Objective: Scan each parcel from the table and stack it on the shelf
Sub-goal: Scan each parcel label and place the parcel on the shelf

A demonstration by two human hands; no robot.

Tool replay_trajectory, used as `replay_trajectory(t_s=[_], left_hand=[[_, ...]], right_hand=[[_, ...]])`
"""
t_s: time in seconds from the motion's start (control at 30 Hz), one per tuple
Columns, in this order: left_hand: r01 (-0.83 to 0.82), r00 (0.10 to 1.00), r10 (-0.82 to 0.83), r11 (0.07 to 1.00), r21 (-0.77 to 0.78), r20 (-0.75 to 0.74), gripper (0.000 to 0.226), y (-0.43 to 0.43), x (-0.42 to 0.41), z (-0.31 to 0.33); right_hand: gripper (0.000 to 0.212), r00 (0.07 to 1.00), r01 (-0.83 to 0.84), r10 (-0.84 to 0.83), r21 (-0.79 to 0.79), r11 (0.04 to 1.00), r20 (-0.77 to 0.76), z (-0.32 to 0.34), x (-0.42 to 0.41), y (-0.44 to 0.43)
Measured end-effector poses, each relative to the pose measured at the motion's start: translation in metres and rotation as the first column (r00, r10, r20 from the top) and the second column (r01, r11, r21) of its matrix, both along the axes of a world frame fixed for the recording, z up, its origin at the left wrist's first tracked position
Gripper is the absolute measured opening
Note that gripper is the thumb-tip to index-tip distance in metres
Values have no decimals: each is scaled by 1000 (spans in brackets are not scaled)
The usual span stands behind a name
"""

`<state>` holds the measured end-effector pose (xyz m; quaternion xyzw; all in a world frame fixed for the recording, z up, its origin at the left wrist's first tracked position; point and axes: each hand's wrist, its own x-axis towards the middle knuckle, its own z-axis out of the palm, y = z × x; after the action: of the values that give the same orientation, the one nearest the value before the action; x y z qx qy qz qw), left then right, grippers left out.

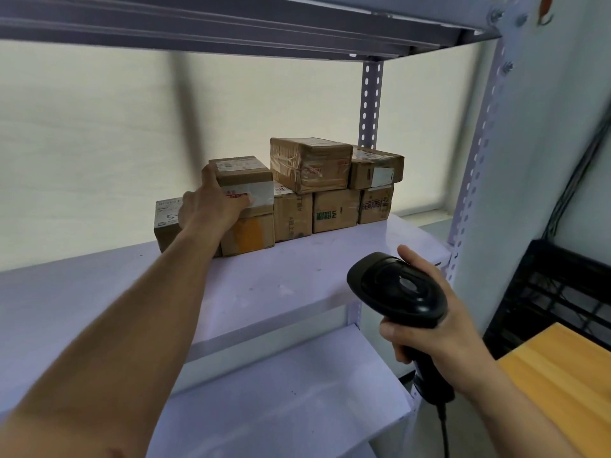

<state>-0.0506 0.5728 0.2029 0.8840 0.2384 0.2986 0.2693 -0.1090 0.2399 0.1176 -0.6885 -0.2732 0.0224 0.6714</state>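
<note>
The left hand (211, 206) reaches to the back of the shelf (297, 276) and grips a parcel (244, 183), thumb on its left side and fingers laid over the front label. This parcel sits on top of an orange-marked box (248, 236), in the second layer of the stack, with 1 low box (167, 223) to the left and more boxes to the right.

The risk, I think, is in the release: if the parcel hangs over the edge of the box under it, it may tilt or slide down, and a push can shift the neighbours.

The right hand (439, 328) is closed around the handle of a black scanner (396, 289), held in front of the shelf.

The shelf board is smooth, pale and wide. A wooden table (568, 375) corner and a black crate (555, 292) stand at the right, near a white wall
</note>
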Motion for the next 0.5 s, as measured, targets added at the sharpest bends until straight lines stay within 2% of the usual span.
replay_trajectory(t_s=[0.17, 0.27, 0.37, 0.5], left_hand=[[-38, 999, 38, 999, 18, 11, 97, -11, -10, -2], [-79, 995, 75, 995, 62, 68, 101, -28, -17, -6], [-91, 982, 70, 989, 115, 173, 93, -54, -28, -13], [-16, 966, -34, 982, 190, 258, 78, -108, -48, -30]], right_hand=[[96, 1000, 15, -15, -4, 1000, 15, 1, -6, -12], [96, 999, 15, -14, 0, 1000, 29, 3, -11, -25], [95, 999, 10, -10, 9, 1000, 38, 3, -16, -43], [94, 1000, 12, -13, 27, 1000, 21, -2, -27, -74]])
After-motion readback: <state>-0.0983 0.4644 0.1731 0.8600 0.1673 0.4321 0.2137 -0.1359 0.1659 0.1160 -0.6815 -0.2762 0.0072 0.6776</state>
